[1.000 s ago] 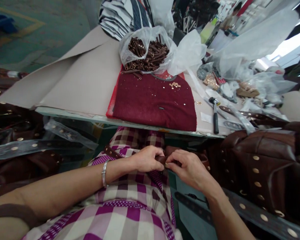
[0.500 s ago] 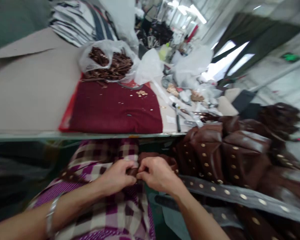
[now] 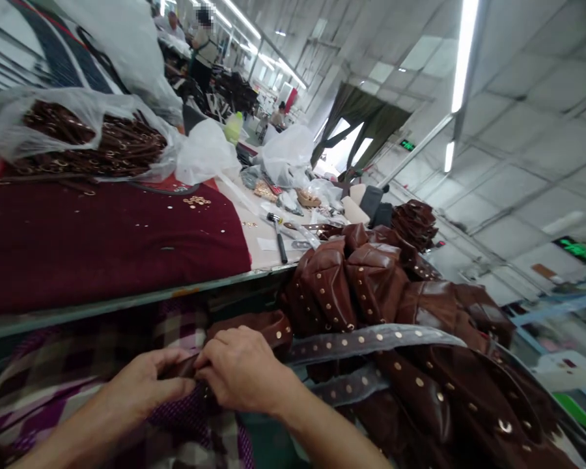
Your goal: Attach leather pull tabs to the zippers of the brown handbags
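At the lower middle, above a lap in checked cloth (image 3: 185,430), both hands meet on a brown leather strap (image 3: 180,369). My left hand (image 3: 139,384) pinches it between thumb and fingers. Close against it, my right hand (image 3: 247,368) has its fingers curled onto the same strap, hiding part of it. Behind the right hand a wider brown studded piece (image 3: 268,322) runs toward a pile of brown leather bags (image 3: 371,277). Grey straps with gold studs (image 3: 356,340) lie beside that hand.
On the table, a maroon cloth (image 3: 107,247) bears small gold pieces (image 3: 196,200). A hammer (image 3: 279,240) lies near the table edge. One plastic bag (image 3: 10,127) holds brown straps with metal rings; other bags stand behind. People (image 3: 205,49) are at the far end.
The view has swung right, so the table and hands sit further left and more of the leather pile shows. Both hands keep hold of the strap.
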`<move>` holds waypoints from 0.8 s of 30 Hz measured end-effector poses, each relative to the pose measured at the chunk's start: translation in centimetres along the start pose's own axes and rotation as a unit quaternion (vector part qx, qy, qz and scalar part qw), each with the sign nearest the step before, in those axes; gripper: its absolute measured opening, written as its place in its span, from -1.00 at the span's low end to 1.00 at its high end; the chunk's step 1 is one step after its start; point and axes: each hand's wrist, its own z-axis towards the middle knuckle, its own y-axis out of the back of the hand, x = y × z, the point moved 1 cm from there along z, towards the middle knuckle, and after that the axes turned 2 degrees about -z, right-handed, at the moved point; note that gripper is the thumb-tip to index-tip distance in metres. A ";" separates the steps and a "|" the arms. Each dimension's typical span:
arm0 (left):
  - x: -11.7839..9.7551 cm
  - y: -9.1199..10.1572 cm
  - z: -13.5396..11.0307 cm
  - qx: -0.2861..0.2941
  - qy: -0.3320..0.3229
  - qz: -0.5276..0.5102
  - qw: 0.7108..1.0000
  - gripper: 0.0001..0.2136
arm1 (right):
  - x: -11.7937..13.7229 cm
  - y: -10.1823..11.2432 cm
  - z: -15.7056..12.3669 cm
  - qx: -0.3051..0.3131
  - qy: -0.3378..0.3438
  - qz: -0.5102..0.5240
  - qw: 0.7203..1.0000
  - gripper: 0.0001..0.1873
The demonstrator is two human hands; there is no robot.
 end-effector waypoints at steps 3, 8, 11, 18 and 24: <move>-1.1 -0.5 -1.1 -0.001 -0.032 0.029 0.999 -0.75 | 0.0 0.0 -0.7 -0.018 0.008 0.034 0.999 -0.91; -1.0 -0.5 -1.7 -0.032 0.004 0.022 0.999 -0.82 | -0.5 -0.8 -1.2 -0.023 0.018 0.099 0.995 -0.92; -1.1 -0.6 -2.1 -0.028 0.001 0.021 0.999 -0.81 | -0.5 -1.2 -1.3 -0.010 0.021 0.110 0.994 -0.90; -1.1 -1.2 -2.3 -0.052 -0.014 0.050 0.997 -0.82 | -0.5 -0.5 -0.8 0.022 -0.027 0.158 0.987 -0.93; -1.0 -0.6 -3.5 -0.048 -0.040 0.061 0.996 -0.88 | 0.3 0.0 0.2 0.046 -0.107 0.202 0.972 -0.93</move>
